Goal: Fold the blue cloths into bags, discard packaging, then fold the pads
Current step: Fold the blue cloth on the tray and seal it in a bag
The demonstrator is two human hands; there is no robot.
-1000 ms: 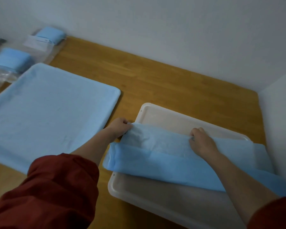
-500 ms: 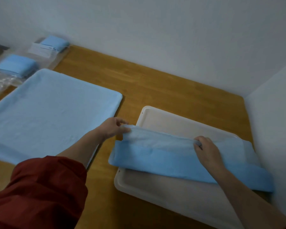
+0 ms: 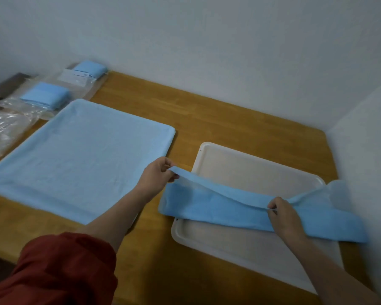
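Wooden surface (image 3: 229, 119) fills a corner between two pale walls, and all the things lie on it. Nearest to the camera, at the bottom left, there is a red sleeve (image 3: 59, 271) pushed up on the left arm.

A little farther, the left hand (image 3: 156, 179) pinches the left end of the upper edge of a blue cloth (image 3: 218, 205) between the thumb and the curled fingers, and holds this end lifted above the surface. The right hand (image 3: 282, 216) pinches the same edge farther to the right, with the fingers closed on it. Between both hands the edge makes a soft curve.

The blue cloth is folded into a long band and lies across a white tray (image 3: 251, 168), from left to right. Its left end goes a little over the left rim of the tray, and its right end goes over the right rim, close to the right wall.

To the left of the tray, a big light blue pad (image 3: 79, 159) is spread flat on the surface.

Beyond the pad, at the far left, loose clear packaging (image 3: 5, 128) lies beside a clear bag with a folded blue cloth inside (image 3: 45, 96). A second such bag (image 3: 89, 69) lies farther, touching the back wall (image 3: 207, 51).
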